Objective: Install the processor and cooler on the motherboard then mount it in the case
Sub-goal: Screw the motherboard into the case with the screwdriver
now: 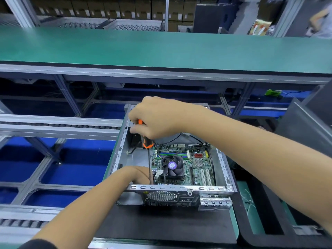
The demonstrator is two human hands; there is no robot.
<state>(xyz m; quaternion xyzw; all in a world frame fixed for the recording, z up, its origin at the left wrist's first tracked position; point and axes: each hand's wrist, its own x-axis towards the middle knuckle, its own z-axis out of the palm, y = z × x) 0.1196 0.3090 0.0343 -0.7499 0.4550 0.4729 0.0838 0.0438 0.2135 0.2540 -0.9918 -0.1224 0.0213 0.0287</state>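
A green motherboard (199, 162) lies inside an open grey metal case (222, 166), with a black fan cooler (172, 166) mounted on it. My right hand (158, 117) grips the orange and black handle of a long screwdriver (147, 142), held upright, its thin shaft running down to the board's near left corner. My left hand (138, 174) reaches into the case beside the shaft's lower end; its fingers are hidden behind the case's rear wall, so what they touch cannot be told. The processor is not visible under the cooler.
The case sits on a black mat (161, 225) on a green bench. A green shelf (161, 49) spans above. Roller conveyor rails (59, 124) and blue bins (75, 162) lie to the left. Another dark case (303, 121) stands at the right. A person stands far back right.
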